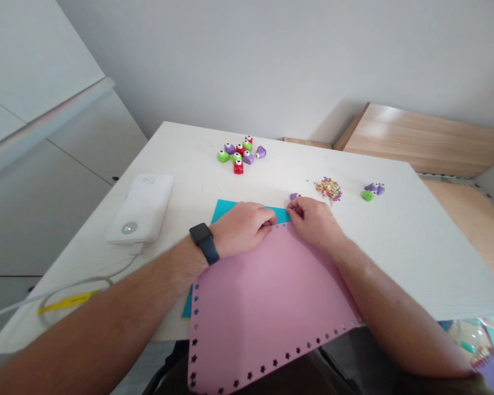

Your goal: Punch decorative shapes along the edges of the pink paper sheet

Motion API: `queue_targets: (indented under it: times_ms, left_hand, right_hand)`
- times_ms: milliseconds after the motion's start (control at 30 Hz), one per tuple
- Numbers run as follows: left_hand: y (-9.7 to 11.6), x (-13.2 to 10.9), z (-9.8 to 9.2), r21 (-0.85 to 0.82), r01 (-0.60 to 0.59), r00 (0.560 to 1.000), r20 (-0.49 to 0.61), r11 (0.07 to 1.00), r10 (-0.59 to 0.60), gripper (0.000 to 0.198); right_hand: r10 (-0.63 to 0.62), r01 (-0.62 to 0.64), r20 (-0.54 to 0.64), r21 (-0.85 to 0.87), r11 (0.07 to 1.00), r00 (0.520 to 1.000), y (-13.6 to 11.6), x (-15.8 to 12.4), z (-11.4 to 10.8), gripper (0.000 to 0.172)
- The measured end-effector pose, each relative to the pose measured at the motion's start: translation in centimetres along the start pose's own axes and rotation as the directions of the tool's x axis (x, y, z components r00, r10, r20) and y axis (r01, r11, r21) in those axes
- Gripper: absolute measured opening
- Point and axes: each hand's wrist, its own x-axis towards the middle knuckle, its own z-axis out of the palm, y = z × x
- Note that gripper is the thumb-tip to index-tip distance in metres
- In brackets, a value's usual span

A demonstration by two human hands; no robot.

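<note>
A pink sheet of paper [267,296] lies in front of me, with star-shaped holes along its left and near edges. Its near part hangs past the table's edge. Small holes also show along its far edge, between my hands. My left hand [245,227], with a dark watch on the wrist, has its fingers curled closed at that far edge. My right hand [315,219] is closed in a pinch beside it; what its fingertips hold is hidden. Under the pink paper lies a blue sheet [224,208]. Just behind my right fingers sits a purple craft punch [294,196], partly covered.
Several red, green and purple craft punches [239,165] stand at the back, and a smaller group [369,195] at right. A pile of colourful paper bits [328,189] lies between. A white device [142,208] with a cable [69,284] occupies the table's left side.
</note>
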Motion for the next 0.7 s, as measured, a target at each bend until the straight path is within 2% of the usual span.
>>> queue_targets:
  times_ms: [700]
  left_hand:
    - [-0.01, 0.06, 0.01, 0.001, -0.006, 1.0, -0.006, 1.0, 0.006, 0.014]
  right_hand:
    - [0.001, -0.001, 0.004, -0.017, 1.0, 1.0, -0.27, 0.05, -0.18, 0.013]
